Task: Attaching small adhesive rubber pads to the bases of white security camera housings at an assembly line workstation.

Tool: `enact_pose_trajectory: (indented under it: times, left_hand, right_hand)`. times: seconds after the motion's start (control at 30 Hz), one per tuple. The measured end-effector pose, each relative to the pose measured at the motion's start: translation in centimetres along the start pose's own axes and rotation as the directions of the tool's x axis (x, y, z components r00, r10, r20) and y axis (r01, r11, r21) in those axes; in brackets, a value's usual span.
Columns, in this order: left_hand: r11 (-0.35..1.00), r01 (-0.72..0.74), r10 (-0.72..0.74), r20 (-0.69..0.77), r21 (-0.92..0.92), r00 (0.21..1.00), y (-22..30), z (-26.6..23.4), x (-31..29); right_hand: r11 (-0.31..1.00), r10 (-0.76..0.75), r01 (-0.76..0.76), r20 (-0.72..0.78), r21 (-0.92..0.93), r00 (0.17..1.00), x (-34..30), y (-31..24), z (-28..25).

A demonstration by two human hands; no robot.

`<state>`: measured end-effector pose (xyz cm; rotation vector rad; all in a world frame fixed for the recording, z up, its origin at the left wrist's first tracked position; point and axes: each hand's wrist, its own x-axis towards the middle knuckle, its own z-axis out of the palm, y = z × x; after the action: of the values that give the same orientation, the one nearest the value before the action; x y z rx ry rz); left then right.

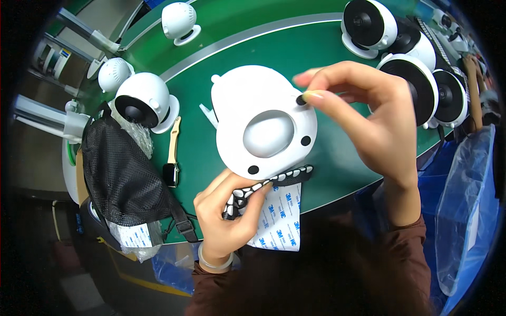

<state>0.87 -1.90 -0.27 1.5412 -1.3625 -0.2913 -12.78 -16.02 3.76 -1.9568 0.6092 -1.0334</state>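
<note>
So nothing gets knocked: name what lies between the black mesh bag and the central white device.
In the head view, a beige-strapped watch lies on the green tabletop between the black mesh bag and the central white device.

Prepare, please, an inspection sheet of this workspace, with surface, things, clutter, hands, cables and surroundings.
Surface: green worktop, occupied.
Job's things: white rounded device, two round black pads on it; blue-printed white sheet nearby.
Clutter: black mesh bag, smartwatch.
Hands: left hand grips black-and-white strip; right hand has thumb at third black pad, grip unclear.
Cables: nothing clearly seen.
Surroundings: more white devices, clear plastic bag, another person's arm.
</note>
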Motion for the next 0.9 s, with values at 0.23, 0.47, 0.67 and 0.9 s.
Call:
enact_pose_trajectory:
  times: [0.23,0.47,0.67,0.9]
  left_hand:
    - [1.0,-0.016,0.016,0.013,-0.013,1.0,-0.5,0.2,0.0]
    - [1.0,-0.027,0.027,0.026,0.001,0.999,-0.3,-0.1,0.2]
    - [0.999,-0.041,0.042,0.022,-0.02,0.999,-0.4,0.0,0.2]
    - [0.999,-0.001,0.002,0.027,-0.033,1.0,-0.5,-0.3,-0.2]
  right_hand:
    - [0.996,0.053,-0.05,0.037,-0.079,0.998,0.4,0.0,0.3]
    - [0.993,0.088,-0.084,0.054,-0.083,0.995,0.7,-0.3,0.2]
    - [0.99,0.009,-0.005,0.028,-0.14,1.0,0.7,-0.2,0.7]
    - [0.969,0.217,-0.235,0.183,0.08,0.959,1.5,0.3,-0.2]
